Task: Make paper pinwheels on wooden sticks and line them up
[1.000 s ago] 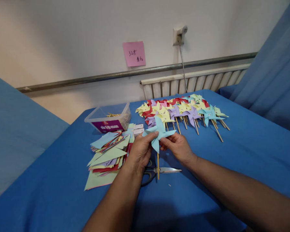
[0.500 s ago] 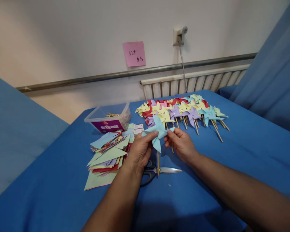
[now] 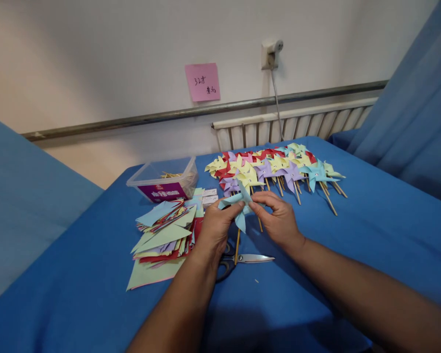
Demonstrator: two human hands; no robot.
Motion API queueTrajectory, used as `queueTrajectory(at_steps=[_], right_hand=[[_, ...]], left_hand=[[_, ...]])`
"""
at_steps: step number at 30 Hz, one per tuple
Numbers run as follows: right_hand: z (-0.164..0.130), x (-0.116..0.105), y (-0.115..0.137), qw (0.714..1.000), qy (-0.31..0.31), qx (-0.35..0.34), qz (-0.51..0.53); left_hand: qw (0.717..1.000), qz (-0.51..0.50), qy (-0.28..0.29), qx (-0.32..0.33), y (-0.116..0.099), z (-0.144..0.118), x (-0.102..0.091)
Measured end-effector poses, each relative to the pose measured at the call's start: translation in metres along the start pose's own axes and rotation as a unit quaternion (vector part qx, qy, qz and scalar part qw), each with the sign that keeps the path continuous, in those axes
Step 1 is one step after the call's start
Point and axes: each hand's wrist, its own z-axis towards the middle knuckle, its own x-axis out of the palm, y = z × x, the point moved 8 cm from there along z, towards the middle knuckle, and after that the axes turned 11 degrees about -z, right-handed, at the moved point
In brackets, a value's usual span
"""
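Observation:
Both my hands hold a light blue paper pinwheel (image 3: 240,202) on a thin wooden stick, just above the blue table (image 3: 371,230). My left hand (image 3: 216,228) pinches its left blades. My right hand (image 3: 277,218) grips its right side, fingers closed over the centre. The stick points down toward a pair of scissors (image 3: 238,260) lying under my left wrist. A row of finished pinwheels (image 3: 275,169) in yellow, red, purple and blue lies just beyond my hands.
A heap of cut coloured paper pieces (image 3: 163,235) lies to the left of my left hand. A clear plastic box (image 3: 163,179) holding sticks stands behind it. Blue cloth panels rise at both sides. A radiator (image 3: 290,127) and wall stand behind the table.
Both hands have closed in on the pinwheel and carried it slightly farther away, toward the finished row. My right hand now covers more of its right blades.

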Motion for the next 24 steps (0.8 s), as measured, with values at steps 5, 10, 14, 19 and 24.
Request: queueTrajectory(at_steps=[5, 10, 14, 19, 24], right_hand=[[0.000, -0.001, -0.015, 0.998, -0.014, 0.060, 0.014], [0.001, -0.009, 0.014, 0.994, -0.021, -0.068, -0.080], [-0.002, 0.001, 0.025, 0.981, 0.039, -0.126, -0.141], [-0.001, 0.003, 0.014, 0.990, 0.044, -0.089, -0.105], [-0.009, 0.005, 0.002, 0.997, 0.010, -0.016, -0.071]], left_hand=[[1.000, 0.005, 0.005, -0.009, 0.003, 0.001, 0.000], [0.999, 0.052, 0.014, -0.003, 0.002, -0.002, 0.002], [0.994, 0.106, -0.001, 0.018, -0.002, -0.005, 0.004], [0.999, 0.026, 0.019, -0.034, 0.008, -0.006, 0.008], [0.992, -0.109, -0.018, -0.068, 0.012, -0.003, 0.003]])
